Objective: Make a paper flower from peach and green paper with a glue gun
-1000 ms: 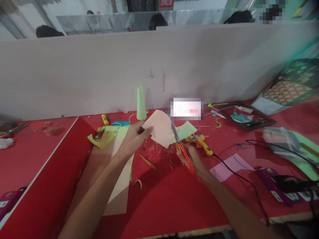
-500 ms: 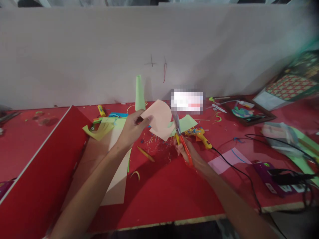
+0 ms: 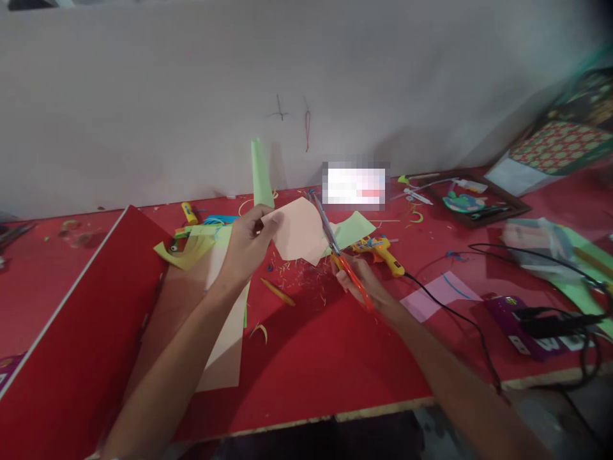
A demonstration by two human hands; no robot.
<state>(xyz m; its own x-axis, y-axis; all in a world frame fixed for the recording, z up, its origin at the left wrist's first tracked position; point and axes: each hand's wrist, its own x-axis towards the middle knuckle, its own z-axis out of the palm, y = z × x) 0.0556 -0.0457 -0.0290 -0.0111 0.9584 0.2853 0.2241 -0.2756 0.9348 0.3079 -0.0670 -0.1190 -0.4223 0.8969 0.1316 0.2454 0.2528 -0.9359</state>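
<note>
My left hand [image 3: 246,243] pinches the left edge of a peach piece of paper [image 3: 299,230], held up above the red table [image 3: 325,358]. My right hand [image 3: 359,284] grips red-handled scissors [image 3: 338,252], whose blades run along the paper's right edge. A light green paper piece [image 3: 354,229] lies just behind the scissors. A large peach sheet [image 3: 225,338] lies flat under my left forearm. Small paper trimmings [image 3: 301,278] are scattered below the held paper.
A green paper cone [image 3: 261,174] stands by the white partition [image 3: 306,96]. A yellow glue gun [image 3: 380,250] with a black cord [image 3: 460,319] lies to the right. A pink sheet [image 3: 438,295], a purple power strip [image 3: 531,322], a framed craft [image 3: 472,204] and patterned papers [image 3: 560,144] sit further right.
The view has tilted down a little. The peach paper has been turned in my left hand, and the scissors have shifted slightly left along its edge.
</note>
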